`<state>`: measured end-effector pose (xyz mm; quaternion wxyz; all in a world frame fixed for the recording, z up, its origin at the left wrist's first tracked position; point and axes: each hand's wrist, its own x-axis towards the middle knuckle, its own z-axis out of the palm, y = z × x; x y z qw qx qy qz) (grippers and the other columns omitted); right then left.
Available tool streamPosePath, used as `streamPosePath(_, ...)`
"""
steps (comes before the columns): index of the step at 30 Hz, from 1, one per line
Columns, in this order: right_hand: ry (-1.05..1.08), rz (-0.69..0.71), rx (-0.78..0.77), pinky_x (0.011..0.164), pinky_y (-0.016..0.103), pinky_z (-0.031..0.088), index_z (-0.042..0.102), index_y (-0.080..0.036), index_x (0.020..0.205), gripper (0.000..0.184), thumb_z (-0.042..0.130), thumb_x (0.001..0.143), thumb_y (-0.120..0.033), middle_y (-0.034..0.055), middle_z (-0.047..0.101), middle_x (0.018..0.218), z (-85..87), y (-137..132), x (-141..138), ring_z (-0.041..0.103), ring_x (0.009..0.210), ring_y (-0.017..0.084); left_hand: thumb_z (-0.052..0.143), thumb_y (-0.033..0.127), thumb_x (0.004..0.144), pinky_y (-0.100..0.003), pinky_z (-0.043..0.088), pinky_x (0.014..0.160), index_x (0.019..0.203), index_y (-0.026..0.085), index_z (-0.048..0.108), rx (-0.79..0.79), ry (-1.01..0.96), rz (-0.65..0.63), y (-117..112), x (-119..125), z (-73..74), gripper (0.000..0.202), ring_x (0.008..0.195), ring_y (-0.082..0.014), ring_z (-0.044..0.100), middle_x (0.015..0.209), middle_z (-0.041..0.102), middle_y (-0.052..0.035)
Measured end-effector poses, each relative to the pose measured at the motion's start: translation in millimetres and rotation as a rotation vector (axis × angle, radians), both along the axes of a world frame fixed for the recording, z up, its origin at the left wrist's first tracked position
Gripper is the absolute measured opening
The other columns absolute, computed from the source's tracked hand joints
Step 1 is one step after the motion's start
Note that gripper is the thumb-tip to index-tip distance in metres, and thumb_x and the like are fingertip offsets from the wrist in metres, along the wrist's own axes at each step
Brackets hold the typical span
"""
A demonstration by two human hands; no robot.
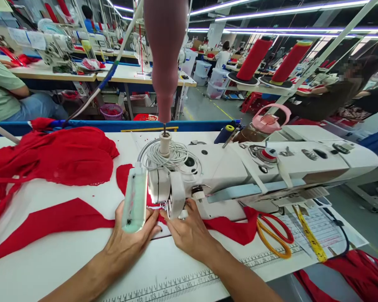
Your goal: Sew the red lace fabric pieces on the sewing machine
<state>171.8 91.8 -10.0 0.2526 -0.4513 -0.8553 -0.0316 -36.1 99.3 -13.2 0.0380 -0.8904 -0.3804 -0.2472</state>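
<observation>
At the needle end of the white sewing machine [220, 167], both hands are close together on a red cloth strip [66, 218]. It lies on the white tabletop [50, 264], w/ one length to the left of the presser foot [164, 205], and red cloth, prob. of the same pc., on the right, near the scissors [275, 235]. The left hand [132, 235] has its fingers bent on the cloth just beside the foot. The right hand [189, 230] brings thumb & index finger to the other side of it. If they pinch the cloth or only press it, I cannot tell.

About progress: the work is prob. in the middle, b/c cloth extends on both sides of the foot and nothing is set aside as finished for certain. No seam can be read on the strip, so how much is sewn vs. left is unclear. A red garment heap [66, 159] lies behind, on the left; its stage is also unknown.

Hard to see: the needle point and stitch line, b/c fingers and machine parts cover them. The greenish guard [135, 201] hides part of the left hand. The strip's left end is cut off by the picture edge.
</observation>
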Motion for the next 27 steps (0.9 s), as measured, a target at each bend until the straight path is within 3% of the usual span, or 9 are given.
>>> streamPosePath(4,-0.039,-0.089,0.019,0.093,0.043,0.035,0.073,-0.021,0.097,0.016,0.059,0.091,-0.015,0.0060,0.065,0.079,-0.8,-2,-3,0.055,0.085,0.024,0.055,0.021,0.097,-0.055,0.041,0.100,0.112,0.014,0.065,0.081,0.050,0.028,-2,0,-3.4,0.019,0.092,-0.0236,0.062,0.089,0.069,-0.0049)
streamPosePath(6,-0.026,-0.186,0.029,0.088,0.042,0.036,0.071,-0.019,0.082,0.014,0.064,0.092,-0.025,0.0083,0.066,0.083,-2.4,-3,-5,0.057,0.088,0.026,0.054,0.023,0.098,-0.049,0.045,0.094,0.118,0.014,0.063,0.083,0.096,0.027,-2,-3,-5.4,0.024,0.099,-0.0250,0.063,0.100,0.071,-0.0082)
streamPosePath(9,0.020,-0.240,0.024,0.081,0.038,0.037,0.068,-0.017,0.077,0.020,0.065,0.091,-0.031,0.0078,0.065,0.082,-4.6,-5,-7,0.058,0.087,0.025,0.052,0.027,0.099,-0.040,0.049,0.083,0.128,0.014,0.059,0.050,0.179,-0.025,2,-8,-7.9,0.033,0.098,-0.0246,0.064,0.105,0.071,-0.0101)
streamPosePath(16,0.040,-0.116,0.142,0.085,0.037,0.039,0.058,-0.019,0.062,0.032,0.055,0.094,-0.016,0.0045,0.056,0.071,-1.5,-5,-6,0.053,0.077,0.020,0.053,0.026,0.098,-0.037,0.051,0.081,0.129,0.011,0.058,0.097,0.226,-0.030,5,-9,-7.1,0.035,0.098,-0.0250,0.066,0.107,0.072,-0.0099)
streamPosePath(20,-0.059,0.043,0.293,0.096,0.043,0.038,0.064,-0.018,0.072,0.029,0.048,0.091,-0.004,-0.0002,0.044,0.056,7.5,-5,-5,0.047,0.067,0.018,0.053,0.022,0.097,-0.038,0.051,0.083,0.131,0.008,0.056,0.076,0.203,-0.040,3,-9,-5.2,0.036,0.103,-0.0261,0.065,0.112,0.070,-0.0116)
streamPosePath(27,-0.056,0.158,0.375,0.097,0.040,0.039,0.069,-0.015,0.083,0.021,0.051,0.089,-0.006,-0.0001,0.050,0.065,16.0,-4,-6,0.039,0.059,0.014,0.051,0.013,0.092,-0.037,0.051,0.079,0.135,0.010,0.053,0.070,0.215,-0.058,3,-12,-11.5,0.043,0.097,-0.0251,0.065,0.110,0.069,-0.0129)
